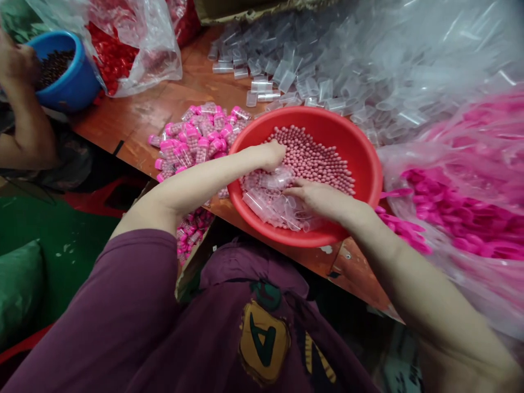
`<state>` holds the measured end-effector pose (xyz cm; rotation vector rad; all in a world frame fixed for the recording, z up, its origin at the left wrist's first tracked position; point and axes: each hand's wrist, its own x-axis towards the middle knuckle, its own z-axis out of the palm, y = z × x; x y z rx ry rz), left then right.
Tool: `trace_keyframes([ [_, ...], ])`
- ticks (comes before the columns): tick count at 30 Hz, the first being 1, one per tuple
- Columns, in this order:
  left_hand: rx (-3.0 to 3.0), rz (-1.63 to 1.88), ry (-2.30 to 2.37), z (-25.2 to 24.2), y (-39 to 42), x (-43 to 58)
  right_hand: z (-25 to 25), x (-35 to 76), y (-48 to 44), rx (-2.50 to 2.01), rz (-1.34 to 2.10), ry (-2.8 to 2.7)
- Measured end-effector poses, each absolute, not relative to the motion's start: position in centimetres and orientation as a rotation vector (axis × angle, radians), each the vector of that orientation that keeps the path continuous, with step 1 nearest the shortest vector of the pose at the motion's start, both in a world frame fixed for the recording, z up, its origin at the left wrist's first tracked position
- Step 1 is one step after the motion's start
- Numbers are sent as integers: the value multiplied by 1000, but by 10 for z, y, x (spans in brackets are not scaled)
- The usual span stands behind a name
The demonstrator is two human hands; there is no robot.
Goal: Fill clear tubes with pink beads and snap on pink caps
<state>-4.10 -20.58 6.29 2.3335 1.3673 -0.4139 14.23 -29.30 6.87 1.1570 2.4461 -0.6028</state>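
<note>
A red plastic basin (305, 239) holds small pink beads (315, 158), with clear plastic tubes (262, 204) lying on them along its near side. My left hand (275, 155) is inside the basin over the beads, its fingers curled closed. A clear tube lies just below it, but whatever those fingers grip is hidden. My right hand (321, 199) reaches in from the right, fingers stretched out and touching the tubes. Left of the basin, bead-filled tubes with bright pink caps (196, 139) form a pile on the wooden table (139, 117).
Many loose clear tubes (286, 65) spread behind the basin. A plastic bag of pink spoon-like pieces (462, 213) lies right. At the far left, another person's hand (18, 60) is by a blue basin (69, 82). Below the table edge stands a box of capped tubes (192, 232).
</note>
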Motion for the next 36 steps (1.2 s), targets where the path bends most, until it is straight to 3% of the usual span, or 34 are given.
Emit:
trace_keyframes([
  [4,2304,-512,1292,60,-190,-15,70,144,-298,1187,-628,2453],
  [11,2327,-157,822,73,-229,-49,72,163,-310,1344,-626,2477],
  [16,2306,-340,860,80,-254,-96,65,184,-301,1769,-808,2461],
  [18,2360,-241,954,83,-257,-97,63,188,-298,1955,-914,2506],
  [22,2461,286,1109,84,-270,-64,56,183,-294,2031,-1322,2604],
  [26,2456,255,1174,80,-281,-27,47,172,-288,2182,-1662,2491],
  [29,2492,151,1211,81,-275,-19,50,162,-290,2244,-1500,2480],
  [36,2594,-153,1328,73,-217,-27,72,154,-350,2426,-632,2614],
])
